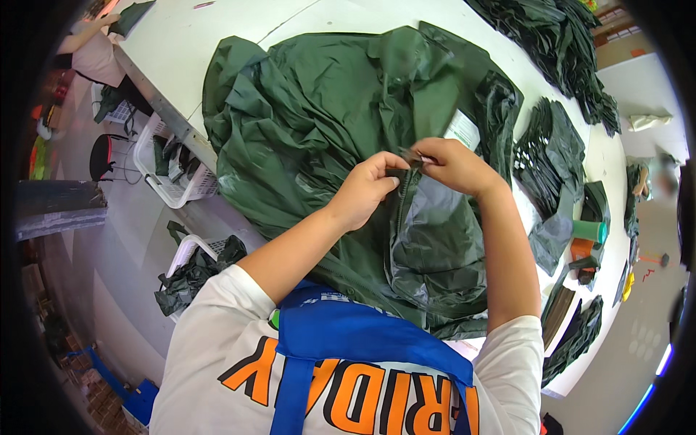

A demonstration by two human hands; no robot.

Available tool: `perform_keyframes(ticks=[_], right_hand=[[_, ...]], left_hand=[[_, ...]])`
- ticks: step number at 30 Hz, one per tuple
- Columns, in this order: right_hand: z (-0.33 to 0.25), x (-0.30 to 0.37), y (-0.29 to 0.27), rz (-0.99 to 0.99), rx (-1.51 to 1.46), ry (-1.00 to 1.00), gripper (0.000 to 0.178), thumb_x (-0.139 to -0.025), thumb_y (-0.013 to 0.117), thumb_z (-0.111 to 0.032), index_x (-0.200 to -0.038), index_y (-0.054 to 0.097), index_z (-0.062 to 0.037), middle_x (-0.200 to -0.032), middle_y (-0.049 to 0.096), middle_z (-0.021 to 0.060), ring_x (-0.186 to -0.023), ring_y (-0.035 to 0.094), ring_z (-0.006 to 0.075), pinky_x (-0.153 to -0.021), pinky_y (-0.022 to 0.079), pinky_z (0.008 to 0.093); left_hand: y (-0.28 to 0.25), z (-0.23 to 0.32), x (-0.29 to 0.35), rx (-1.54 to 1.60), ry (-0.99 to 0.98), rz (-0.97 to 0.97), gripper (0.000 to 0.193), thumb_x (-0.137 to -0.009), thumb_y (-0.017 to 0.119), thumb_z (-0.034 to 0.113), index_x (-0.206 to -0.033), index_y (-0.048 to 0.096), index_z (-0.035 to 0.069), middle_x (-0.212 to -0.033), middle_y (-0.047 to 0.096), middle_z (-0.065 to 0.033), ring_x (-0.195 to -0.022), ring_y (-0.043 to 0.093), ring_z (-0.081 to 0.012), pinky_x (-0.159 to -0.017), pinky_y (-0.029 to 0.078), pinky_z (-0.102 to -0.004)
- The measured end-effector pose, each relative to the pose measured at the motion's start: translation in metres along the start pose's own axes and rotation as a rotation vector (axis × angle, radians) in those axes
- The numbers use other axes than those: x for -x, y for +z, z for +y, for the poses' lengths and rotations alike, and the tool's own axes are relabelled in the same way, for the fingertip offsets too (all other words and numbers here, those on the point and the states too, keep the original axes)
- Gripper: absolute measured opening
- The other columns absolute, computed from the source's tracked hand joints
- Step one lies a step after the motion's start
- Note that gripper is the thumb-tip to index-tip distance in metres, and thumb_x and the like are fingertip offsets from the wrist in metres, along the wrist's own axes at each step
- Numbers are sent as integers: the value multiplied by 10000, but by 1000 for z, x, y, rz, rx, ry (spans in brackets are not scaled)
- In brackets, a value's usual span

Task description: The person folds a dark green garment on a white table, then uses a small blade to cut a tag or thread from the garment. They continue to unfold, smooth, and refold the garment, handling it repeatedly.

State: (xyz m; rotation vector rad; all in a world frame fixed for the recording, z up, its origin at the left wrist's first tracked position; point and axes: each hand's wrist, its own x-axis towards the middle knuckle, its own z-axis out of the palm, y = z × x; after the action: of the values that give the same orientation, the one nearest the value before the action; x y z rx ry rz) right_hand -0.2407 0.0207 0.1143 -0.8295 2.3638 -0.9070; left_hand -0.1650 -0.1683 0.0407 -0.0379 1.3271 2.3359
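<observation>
Blue apron [370,333]: is sitting closest, over the front of a white shirt [206,348]
Zip [401,209]: is running the long way from the two hands down toward the person, its low end leaning a bit to the left
Left hand [368,187]: is pinching the edge of the garment by the top of the zip, thumb and fingers together, coming in from the left side
Right hand [455,168]: is closing its fingers on a small dark thing [411,155], just up and to the right of the zip top; the tips are blurring, so I cannot tell what the thing is
Nearer hand: both are working close by, but the left is being the nearer one to the line of the zip
Green garment [304,116]: is spreading under both hands in big folds, with most of it lying to the left and away from the person
White label [462,130]: is lying on the garment, just past the right hand
White baskets [174,194]: are standing left of the surface [232,22], holding dark scraps
Green tube [591,230]: is resting over on the right side
Green pieces [562,145]: are lying in a stack, right of the garment
Far pile [551,47]: is lying at the top right
Other person [90,36]: is reaching over the far left corner with a dark green piece
</observation>
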Motion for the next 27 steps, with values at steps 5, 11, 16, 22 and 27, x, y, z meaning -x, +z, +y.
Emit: perform_keyframes(ticks=[5, 11, 16, 22, 27], right_hand=[[-22, 1, 5, -67, -393, 78, 126, -808, 684, -77, -874, 613, 1, -689, 481, -26, -661, 412, 68, -588, 355, 244], [-46, -2, 22, 36, -387, 93, 81, -807, 636, -34, -883, 611, -20, -757, 486, -31, -688, 415, 54, -598, 343, 223], [-50, -14, 25, -206, -327, 13, 170, -770, 684, -96, -922, 662, -24, -755, 483, 17, -677, 430, 100, -610, 336, 233], [-33, -7, 47, 3, -551, -58, 121, -799, 653, -90, -871, 595, -11, -1041, 576, 73, -765, 444, 90, -689, 344, 221], [-49, -17, 49, -193, -543, 119, 108, -829, 632, -113, -852, 589, -17, -824, 513, 11, -752, 444, 87, -681, 348, 234]], left_hand=[[-6, 3, 17, -534, 361, 169, 167, -801, 530, -55, -938, 543, 38, -1014, 511, -41, -858, 516, -114, -779, 431, -242], [-1, 18, 42, -516, 308, 257, 162, -802, 672, 111, -925, 598, 37, -989, 483, -51, -807, 505, -145, -670, 427, -254], [-4, 22, 64, -385, 288, 168, 96, -895, 613, 77, -907, 534, 24, -735, 556, -9, -651, 490, -53, -598, 411, -229], [-108, -9, 138, -1045, 488, 867, 365, -786, 688, 121, -1096, 503, 63, -1071, 488, -97, -999, 487, -198, -836, 428, -332], [-184, -20, 151, -11, 96, 1257, 492, -850, 676, 210, -1213, 420, -1, -1216, 503, -150, -1032, 523, -207, -840, 451, -322]])
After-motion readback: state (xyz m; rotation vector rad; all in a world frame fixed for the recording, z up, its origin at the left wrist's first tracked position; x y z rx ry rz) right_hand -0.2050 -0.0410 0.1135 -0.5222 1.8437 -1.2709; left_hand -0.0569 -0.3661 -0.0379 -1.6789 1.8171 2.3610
